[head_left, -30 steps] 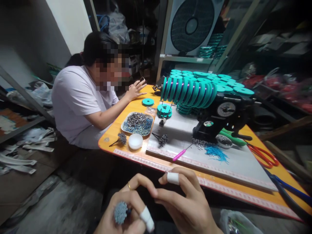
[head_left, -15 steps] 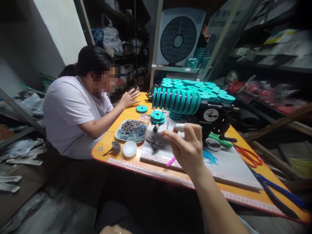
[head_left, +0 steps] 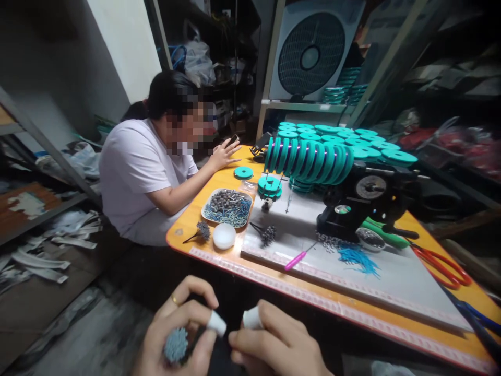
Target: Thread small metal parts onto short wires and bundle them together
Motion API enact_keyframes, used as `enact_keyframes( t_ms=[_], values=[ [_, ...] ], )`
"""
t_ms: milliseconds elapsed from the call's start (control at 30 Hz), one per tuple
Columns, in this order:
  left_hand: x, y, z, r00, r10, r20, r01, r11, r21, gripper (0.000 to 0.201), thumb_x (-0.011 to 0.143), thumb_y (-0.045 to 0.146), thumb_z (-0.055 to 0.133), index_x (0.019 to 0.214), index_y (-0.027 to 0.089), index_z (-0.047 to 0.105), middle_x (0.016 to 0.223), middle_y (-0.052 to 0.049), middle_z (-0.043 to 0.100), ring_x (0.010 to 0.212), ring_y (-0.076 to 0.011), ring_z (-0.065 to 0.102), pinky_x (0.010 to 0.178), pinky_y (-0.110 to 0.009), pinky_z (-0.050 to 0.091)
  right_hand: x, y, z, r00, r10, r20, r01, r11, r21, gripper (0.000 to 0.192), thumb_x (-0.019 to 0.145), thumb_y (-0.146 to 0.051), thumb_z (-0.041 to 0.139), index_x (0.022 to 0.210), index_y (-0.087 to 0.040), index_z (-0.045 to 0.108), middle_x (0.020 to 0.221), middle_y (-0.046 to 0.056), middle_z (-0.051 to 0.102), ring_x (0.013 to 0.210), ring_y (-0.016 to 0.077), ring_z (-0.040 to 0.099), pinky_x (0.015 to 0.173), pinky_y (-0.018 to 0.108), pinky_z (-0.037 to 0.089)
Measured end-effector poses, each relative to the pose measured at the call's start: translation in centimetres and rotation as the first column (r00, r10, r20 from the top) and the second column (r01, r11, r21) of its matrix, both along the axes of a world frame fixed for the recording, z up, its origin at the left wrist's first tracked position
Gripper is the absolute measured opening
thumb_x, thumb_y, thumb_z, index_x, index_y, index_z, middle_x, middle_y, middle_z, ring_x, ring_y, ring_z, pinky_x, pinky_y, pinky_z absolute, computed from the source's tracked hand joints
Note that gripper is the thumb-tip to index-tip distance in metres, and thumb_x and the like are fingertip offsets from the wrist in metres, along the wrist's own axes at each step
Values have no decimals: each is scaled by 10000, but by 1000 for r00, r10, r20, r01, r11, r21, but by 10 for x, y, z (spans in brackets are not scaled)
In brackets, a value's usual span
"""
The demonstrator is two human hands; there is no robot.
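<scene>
My left hand (head_left: 183, 326) is low at the bottom of the view, closed around a bundle of thin grey-blue strands (head_left: 176, 344) seen end-on. It wears a gold ring and a white finger cover. My right hand (head_left: 277, 334) faces it a short gap away, also with a white finger cover. Its fingers are pinched together; whatever is between them is too small to tell. Beyond both hands, a magenta-handled hook tool (head_left: 296, 260) lies on the grey board (head_left: 403, 282), beside loose blue strands (head_left: 358, 259) and small silvery bits.
A black machine (head_left: 352, 198) carries a row of teal spools (head_left: 309, 159). On the yellow table (head_left: 183, 222) stand a tray of small metal parts (head_left: 227, 206), a white round dish (head_left: 224, 236) and red-handled scissors (head_left: 442, 266). A person (head_left: 136, 167) sits at left.
My right hand has come down from above the board to beside my left hand. More of my left hand shows now, with the bundle. The view has turned left.
</scene>
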State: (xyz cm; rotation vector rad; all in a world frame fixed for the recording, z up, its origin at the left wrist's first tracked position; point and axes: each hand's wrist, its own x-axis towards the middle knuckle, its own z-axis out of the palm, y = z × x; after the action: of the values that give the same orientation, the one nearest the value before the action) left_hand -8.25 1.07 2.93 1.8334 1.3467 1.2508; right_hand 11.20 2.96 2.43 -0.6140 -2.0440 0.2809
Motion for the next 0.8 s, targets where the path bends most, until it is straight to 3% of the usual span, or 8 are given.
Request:
enact_keyframes(
  t_ms=[100,133,233,333,500,600,700,800],
  values=[
    [-20,44,-6,965,248,-88,-241,967,88,202,884,340,596,831,174,698,732,-28,593,608,-120,549,574,-222,442,2,1,-6,992,-72,-103,70,997,-17,91,931,-115,535,941,-146,620,678,9,467,604,46,433,515,133,327],
    [-28,60,-8,918,364,-155,-358,931,68,292,873,404,592,957,153,716,848,-72,678,699,-161,604,685,-267,482,3,1,-5,991,-90,-99,86,995,-40,103,903,-85,543,933,-146,620,679,7,461,595,44,431,507,130,327],
    [-46,102,-10,908,329,-259,-354,933,-55,410,794,408,691,1107,147,732,1138,-149,731,919,-277,666,878,-373,471,8,-2,-2,996,-84,16,86,987,-133,157,850,-29,564,931,-148,626,694,3,480,568,34,445,511,130,360],
    [-53,121,-8,935,228,-271,-275,950,-148,237,764,357,718,890,167,782,994,-130,761,897,-292,669,889,-383,461,10,-3,0,997,-74,27,78,976,-204,172,853,-19,538,922,-151,624,728,10,512,613,37,516,571,129,418],
    [-43,94,-9,955,270,-118,-289,937,-195,221,792,347,651,821,134,701,955,-117,705,882,-220,627,854,-321,476,8,-2,-6,993,-114,-22,102,948,-302,139,876,-60,552,905,-154,650,763,14,532,678,35,559,624,122,449],
    [-22,60,-20,974,207,95,-156,908,-388,417,804,496,668,985,121,644,654,7,541,534,-95,444,521,-218,393,4,-2,-9,986,-167,-21,147,912,-384,136,911,-124,562,910,-173,690,748,10,536,662,38,540,607,130,436],
    [5,29,-32,841,243,484,122,786,-606,587,685,590,799,987,144,567,602,94,344,474,-22,233,442,-164,210,0,-1,-8,970,-236,-65,187,886,-424,152,932,-168,563,870,-175,702,729,6,569,657,41,545,593,130,424],
    [26,9,-37,747,301,593,162,782,-602,583,637,587,841,889,144,559,612,78,389,486,-4,243,463,-152,199,-2,0,-7,951,-281,-131,200,879,-432,136,928,-173,593,852,-174,706,736,-7,623,668,36,571,605,116,438]
  ],
)
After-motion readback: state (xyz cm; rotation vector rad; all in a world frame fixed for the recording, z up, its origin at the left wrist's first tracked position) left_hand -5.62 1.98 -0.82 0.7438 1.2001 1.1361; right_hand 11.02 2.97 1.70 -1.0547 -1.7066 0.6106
